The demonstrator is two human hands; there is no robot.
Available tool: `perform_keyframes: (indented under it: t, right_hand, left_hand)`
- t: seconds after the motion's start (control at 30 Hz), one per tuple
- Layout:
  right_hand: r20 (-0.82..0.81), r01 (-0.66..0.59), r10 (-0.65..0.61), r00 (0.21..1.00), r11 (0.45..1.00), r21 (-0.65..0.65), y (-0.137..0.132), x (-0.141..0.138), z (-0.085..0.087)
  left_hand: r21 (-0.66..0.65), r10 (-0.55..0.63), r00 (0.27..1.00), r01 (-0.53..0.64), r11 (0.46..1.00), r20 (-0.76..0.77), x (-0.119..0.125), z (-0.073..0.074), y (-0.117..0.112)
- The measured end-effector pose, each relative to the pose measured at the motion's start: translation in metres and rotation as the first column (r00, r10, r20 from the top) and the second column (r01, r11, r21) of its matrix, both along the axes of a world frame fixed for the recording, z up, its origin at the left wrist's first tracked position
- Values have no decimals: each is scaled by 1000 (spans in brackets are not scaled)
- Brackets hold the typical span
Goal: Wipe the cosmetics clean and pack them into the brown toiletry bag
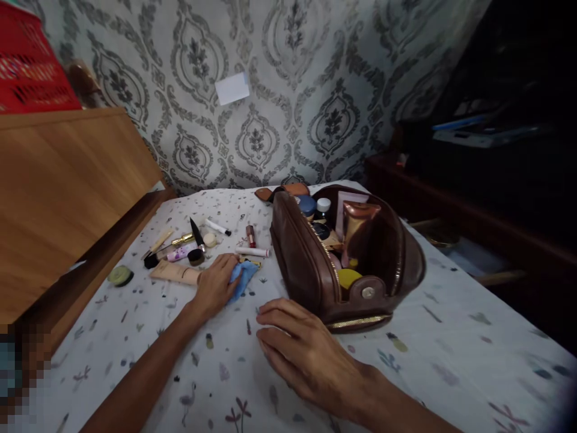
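My left hand (217, 282) is closed on a crumpled blue cloth (243, 280), low over the patterned sheet. Its wrist side meets the cap end of a beige tube (175, 273). My right hand (304, 346) holds nothing, its fingers stretched out and slightly apart, in front of the bag's near left corner. The brown leather makeup bag (297, 252) stands unzipped with its top wide open. Inside it are a shiny copper tube (358, 222), a white-capped bottle (323, 206), a blue round item (307, 205) and something yellow (348, 278).
Left of the bag lie several cosmetics: a lipstick (251, 236), a white tube (252, 252), a white pen (217, 227), a purple-patterned tube (181, 251) and a green round container (119, 276). A wooden panel (76, 186) borders the left, with a red basket (33, 66) above.
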State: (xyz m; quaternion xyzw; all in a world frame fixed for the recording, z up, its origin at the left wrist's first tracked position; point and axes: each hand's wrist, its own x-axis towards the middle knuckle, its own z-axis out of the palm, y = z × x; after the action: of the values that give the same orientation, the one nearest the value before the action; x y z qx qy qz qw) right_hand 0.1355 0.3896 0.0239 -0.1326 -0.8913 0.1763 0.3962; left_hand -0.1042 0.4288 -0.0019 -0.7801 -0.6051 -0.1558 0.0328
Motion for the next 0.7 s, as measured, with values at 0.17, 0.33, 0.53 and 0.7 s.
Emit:
perform_keyframes:
  t: [0.17,0.33,0.53,0.7]
  right_hand:
    - [163,34,-10,987,989,-143,10,-25,-15]
    - [179,31,6,984,978,-207,14,-49,-31]
    - [103,-8,35,994,967,-256,10,-58,-45]
    - [25,-44,56,998,942,-333,11,-55,-53]
  left_hand:
    - [-16,58,998,-59,998,-35,-1,4,5]
    - [-5,232,968,-234,972,-98,-15,20,34]
    - [-65,358,920,-372,926,-160,-35,24,66]
    - [-97,371,919,-384,918,-130,-40,25,63]
